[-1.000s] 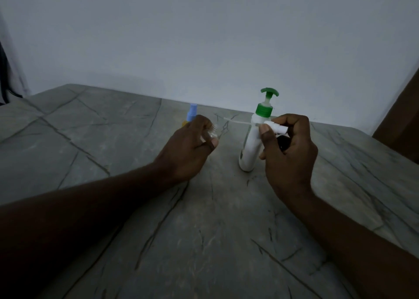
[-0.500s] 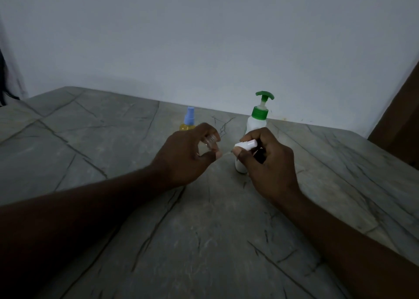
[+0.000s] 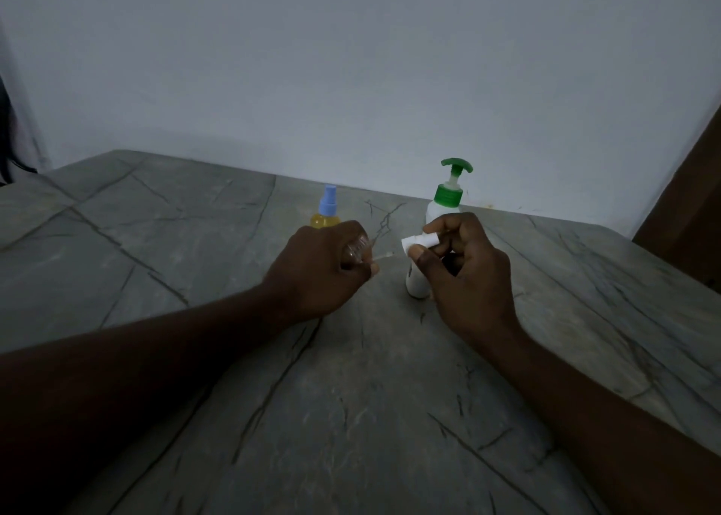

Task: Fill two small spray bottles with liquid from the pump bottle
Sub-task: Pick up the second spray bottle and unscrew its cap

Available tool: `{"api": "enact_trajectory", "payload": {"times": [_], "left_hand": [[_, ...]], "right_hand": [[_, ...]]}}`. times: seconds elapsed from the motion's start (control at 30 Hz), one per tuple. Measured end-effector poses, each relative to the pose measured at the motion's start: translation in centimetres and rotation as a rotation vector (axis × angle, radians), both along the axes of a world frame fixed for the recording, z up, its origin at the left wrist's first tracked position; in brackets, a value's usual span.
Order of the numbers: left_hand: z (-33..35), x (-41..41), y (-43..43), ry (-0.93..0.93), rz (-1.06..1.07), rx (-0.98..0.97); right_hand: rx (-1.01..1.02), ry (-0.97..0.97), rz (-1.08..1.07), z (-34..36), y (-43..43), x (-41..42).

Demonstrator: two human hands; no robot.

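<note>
The left hand (image 3: 320, 274) curls around a clear little bottle (image 3: 357, 249), just left of the pump bottle (image 3: 437, 212) — the right hand (image 3: 468, 276) pinches a white spray top (image 3: 419, 240) in front of it. The pump bottle's dark mark is too small to read.

Green-topped white pump bottle (image 3: 447, 197) and yellow-filled blue-capped spray bottle (image 3: 327, 212) stand upright; clear bottle (image 3: 356, 248) is held tilted.

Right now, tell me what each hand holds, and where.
Left hand grips the small clear bottle round its body; right hand pinches the white spray cap by its head.
</note>
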State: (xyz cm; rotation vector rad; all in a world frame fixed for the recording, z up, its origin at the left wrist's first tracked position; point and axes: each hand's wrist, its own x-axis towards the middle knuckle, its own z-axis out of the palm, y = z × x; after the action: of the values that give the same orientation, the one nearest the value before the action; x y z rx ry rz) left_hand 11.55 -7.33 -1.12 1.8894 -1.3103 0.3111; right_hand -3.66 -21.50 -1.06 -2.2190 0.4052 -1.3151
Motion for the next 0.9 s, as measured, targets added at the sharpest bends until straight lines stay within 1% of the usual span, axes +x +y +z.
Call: {"api": "enact_trajectory", "payload": {"times": [0.13,0.23,0.33,0.43,0.47,0.53,0.63,0.77,0.9], "left_hand": [[0.0,0.0,0.1,0.050,-0.044,-0.001],[0.0,0.2,0.1,0.063,0.022,-0.043],[0.2,0.3,0.0,0.011,0.152,-0.040],[-0.1,0.0,0.0,-0.099,0.240,0.076],[-0.3,-0.1,-0.1,-0.136,0.253,0.126],[-0.5,-0.1,-0.2,-0.185,0.256,0.201],[-0.6,0.2,-0.3,-0.187,0.231,0.236],[-0.4,0.1,-0.4,-0.160,0.149,0.229],[-0.4,0.0,-0.6,-0.155,0.085,0.239]], "right_hand": [[-0.012,0.006,-0.018,-0.1,0.1,0.1],[-0.064,-0.022,-0.042,0.0,0.2,0.0],[-0.082,-0.121,-0.137,0.7,-0.1,-0.4],[-0.025,-0.213,-0.215,1.0,-1.1,-0.6],[0.003,-0.201,-0.221,0.8,-1.5,-0.5],[0.073,-0.093,-0.211,0.1,-2.4,-0.1],[0.190,0.058,-0.105,-0.7,-3.3,0.4],[0.230,0.085,0.015,-0.4,-3.3,0.7],[0.246,0.082,-0.011,-0.3,-3.0,1.0]]}}
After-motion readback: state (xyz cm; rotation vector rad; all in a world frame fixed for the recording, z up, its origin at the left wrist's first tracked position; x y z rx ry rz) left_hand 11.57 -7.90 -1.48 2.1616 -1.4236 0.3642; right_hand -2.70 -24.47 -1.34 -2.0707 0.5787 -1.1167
